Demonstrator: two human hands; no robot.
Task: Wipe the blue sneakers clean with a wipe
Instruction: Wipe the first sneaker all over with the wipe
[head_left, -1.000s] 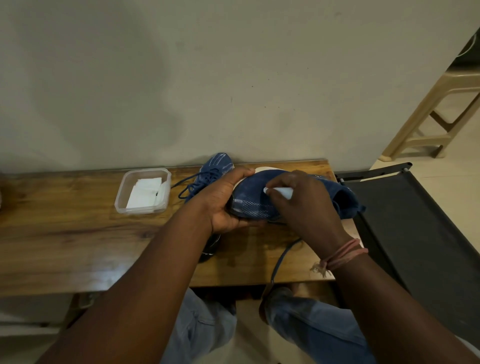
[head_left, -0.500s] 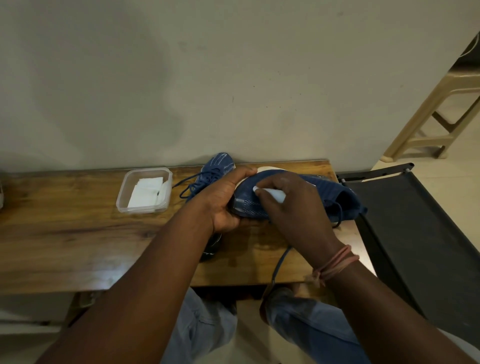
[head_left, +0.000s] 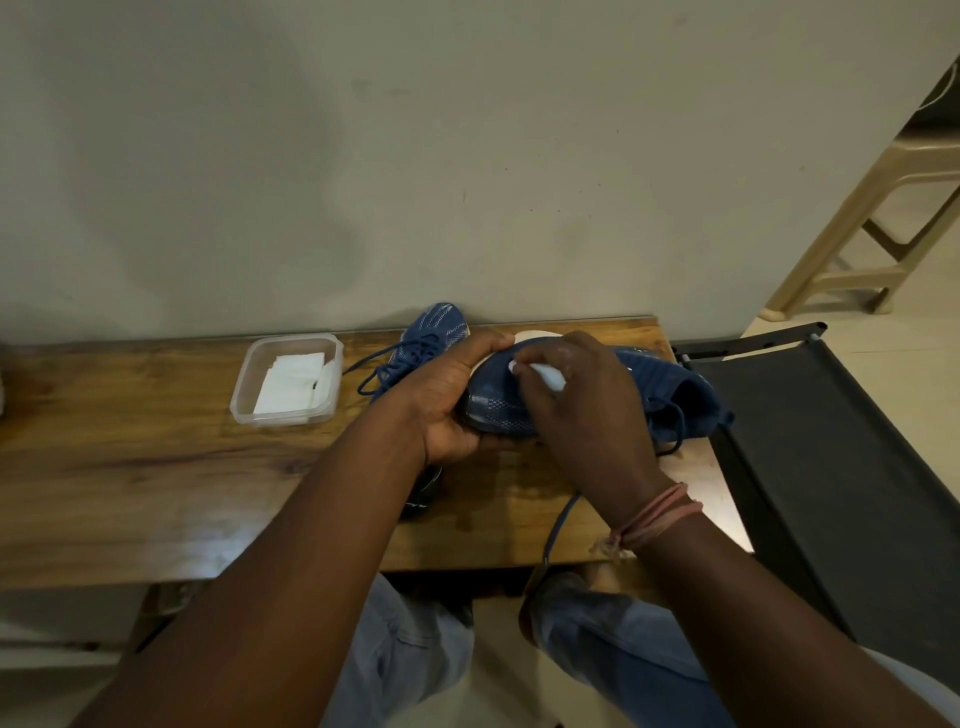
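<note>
The sneaker (head_left: 597, 395) is held above the surface (head_left: 156, 483), lying left to right, toe clamped in the left hand (head_left: 447, 400), so the right hand (head_left: 582, 410), pinching the wipe (head_left: 540, 373), can stroke rightward toward the heel.

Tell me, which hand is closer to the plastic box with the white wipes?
Left. The left hand grips the toe of the blue sneaker, just right of the plastic box. The right hand is farther right, pressing a wipe on that sneaker.

a home room, plain painted wall (head_left: 467, 156), wooden bench (head_left: 130, 493), beige plastic stool (head_left: 883, 228), tiled floor (head_left: 883, 353)
</note>
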